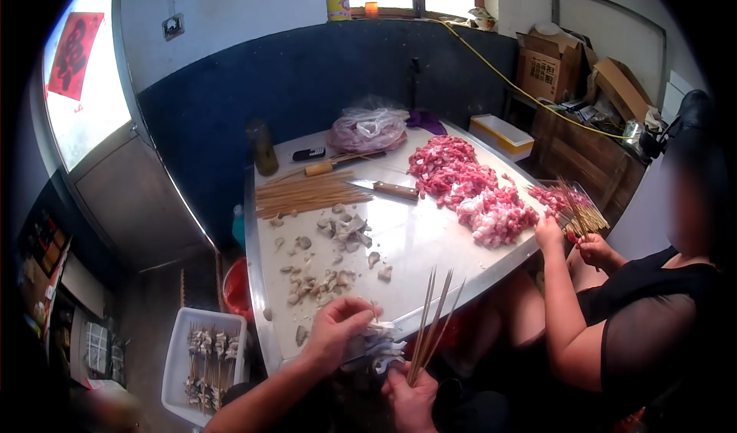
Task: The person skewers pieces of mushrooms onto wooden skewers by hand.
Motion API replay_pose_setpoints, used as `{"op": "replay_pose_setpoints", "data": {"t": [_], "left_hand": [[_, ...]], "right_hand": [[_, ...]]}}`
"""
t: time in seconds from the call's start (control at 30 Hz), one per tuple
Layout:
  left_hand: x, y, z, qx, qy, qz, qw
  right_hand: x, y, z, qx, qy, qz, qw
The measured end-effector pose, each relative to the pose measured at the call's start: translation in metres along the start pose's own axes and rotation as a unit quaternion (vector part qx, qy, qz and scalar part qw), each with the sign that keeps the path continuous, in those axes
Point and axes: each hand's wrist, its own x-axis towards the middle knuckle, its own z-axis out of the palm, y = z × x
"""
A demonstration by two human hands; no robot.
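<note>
My left hand (343, 331) is at the table's front edge, thumb and fingers pinched together on a small pale piece. Just right of it, my right hand (411, 398) is closed round several wooden skewers (434, 325) that fan upward. Grey-white pieces (386, 350) are threaded at the skewer ends between my two hands. Loose grey-brown pieces (326, 283) lie scattered on the table (414, 279) beyond my left hand. Behind them is a wide pile of bare skewers (307, 193).
A co-worker (637, 310) sits at the right, holding skewers beside a tray of skewered meat (564, 203). Chopped red meat (468, 187), a knife (395, 190) and a plastic bag (370, 130) lie on the table. A white bin (175, 364) of filled skewers stands lower left.
</note>
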Motion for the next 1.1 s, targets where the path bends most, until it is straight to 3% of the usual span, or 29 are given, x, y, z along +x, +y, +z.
{"op": "replay_pose_setpoints", "data": {"t": [0.07,0.17,0.23,0.27,0.3,0.37,0.43,0.5,0.6,0.73,0.8,0.83,0.93,1.1], "left_hand": [[0.013,0.002,-0.009,0.034,0.035,0.101,0.994],[0.044,0.022,-0.03,0.19,0.092,0.198,0.957],[0.073,0.029,-0.044,0.263,0.134,0.261,0.919],[0.085,0.037,-0.043,0.341,0.155,0.314,0.872],[0.099,0.039,-0.046,0.341,0.154,0.314,0.873],[0.129,0.041,-0.055,0.449,0.16,0.363,0.801],[0.144,0.043,-0.052,0.48,0.157,0.348,0.79],[0.155,0.043,-0.049,0.572,0.154,0.37,0.716],[0.166,0.043,-0.05,0.617,0.147,0.333,0.697],[0.168,0.044,-0.06,0.591,0.158,0.346,0.711],[0.156,0.049,-0.063,0.486,0.155,0.286,0.811],[0.155,0.048,-0.072,0.487,0.156,0.286,0.81],[0.129,0.052,-0.07,0.225,0.07,0.201,0.951],[0.078,0.044,-0.056,0.065,0.004,0.106,0.992]], "right_hand": [[0.001,-0.001,0.0,0.003,0.0,-0.001,1.0],[0.001,-0.002,0.0,0.006,-0.001,0.002,1.0],[0.002,-0.003,0.0,0.005,-0.003,0.002,1.0],[0.002,-0.002,-0.001,0.006,-0.003,0.003,1.0],[0.003,-0.002,-0.001,0.005,-0.003,0.005,1.0],[0.004,-0.002,-0.001,0.005,-0.001,0.006,1.0],[0.006,-0.003,-0.002,0.005,-0.001,0.006,1.0],[0.007,-0.003,-0.002,0.005,0.0,0.008,1.0],[0.007,-0.003,-0.003,0.003,0.003,0.012,1.0],[0.007,-0.002,-0.003,0.001,0.001,0.013,1.0],[0.006,-0.001,-0.004,0.002,0.001,0.015,1.0],[0.006,-0.002,-0.003,0.002,0.0,0.016,1.0],[0.005,-0.002,-0.003,0.002,-0.005,0.016,1.0],[0.002,-0.001,0.0,-0.002,-0.015,0.015,1.0]]}}
